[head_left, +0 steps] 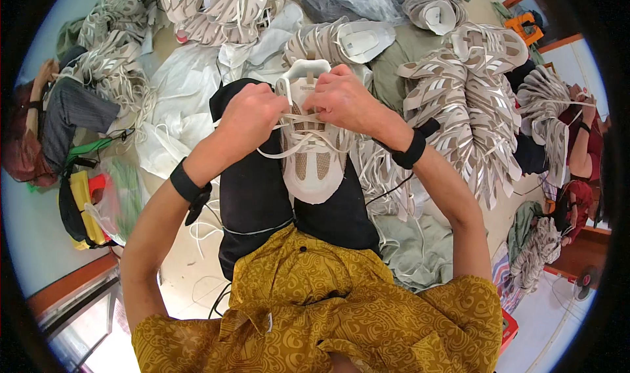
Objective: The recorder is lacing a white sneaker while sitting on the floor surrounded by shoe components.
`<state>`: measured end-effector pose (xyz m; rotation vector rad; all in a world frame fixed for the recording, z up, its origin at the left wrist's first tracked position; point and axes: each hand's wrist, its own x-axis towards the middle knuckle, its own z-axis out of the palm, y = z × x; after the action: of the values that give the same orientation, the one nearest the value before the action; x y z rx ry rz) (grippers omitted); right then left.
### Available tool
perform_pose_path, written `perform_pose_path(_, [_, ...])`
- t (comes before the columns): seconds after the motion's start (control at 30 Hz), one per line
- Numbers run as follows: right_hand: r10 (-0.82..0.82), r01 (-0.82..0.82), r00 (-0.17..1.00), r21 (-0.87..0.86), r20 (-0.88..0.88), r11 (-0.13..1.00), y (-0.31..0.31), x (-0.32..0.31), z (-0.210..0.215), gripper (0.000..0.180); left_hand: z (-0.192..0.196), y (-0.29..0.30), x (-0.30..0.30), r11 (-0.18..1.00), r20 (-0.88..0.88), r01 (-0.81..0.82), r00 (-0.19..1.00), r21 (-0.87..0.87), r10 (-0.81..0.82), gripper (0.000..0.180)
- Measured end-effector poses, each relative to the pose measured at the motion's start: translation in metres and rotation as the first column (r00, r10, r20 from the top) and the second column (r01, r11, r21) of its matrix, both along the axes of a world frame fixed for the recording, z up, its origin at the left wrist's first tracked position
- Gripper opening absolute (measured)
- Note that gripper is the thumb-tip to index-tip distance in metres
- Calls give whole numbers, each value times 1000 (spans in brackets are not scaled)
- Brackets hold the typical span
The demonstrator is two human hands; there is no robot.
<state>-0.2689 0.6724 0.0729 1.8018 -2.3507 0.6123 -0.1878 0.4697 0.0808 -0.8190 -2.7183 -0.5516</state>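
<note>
A beige and white shoe upper rests across my thighs, its toe toward me and its collar away. Pale shoelace crosses its front, with loose loops hanging to the left. At the upper's left edge, my left hand is closed, fingertips pinched near the lace. My right hand is closed at the eyelets on the right side, fingers bent over the lace. Which strand each hand grips is partly hidden by the fingers.
Stacked shoe uppers lie to the right, and another pile sits at the far left. White plastic sheeting covers the floor left of my legs. People work at both sides, one hand showing at left. A fan stands at lower right.
</note>
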Motion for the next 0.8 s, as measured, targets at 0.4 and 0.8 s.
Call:
perform_pose_path(0.4, [0,17,998,-254,67,967,7,-9,5,25,8,-66,18,921,262,-372,906,115,333,8])
perform_pose_path(0.8, [-398,420,884,-47,244,906,89,-50,14,22,-8,-78,4,925,268,-356,911,133,312,8])
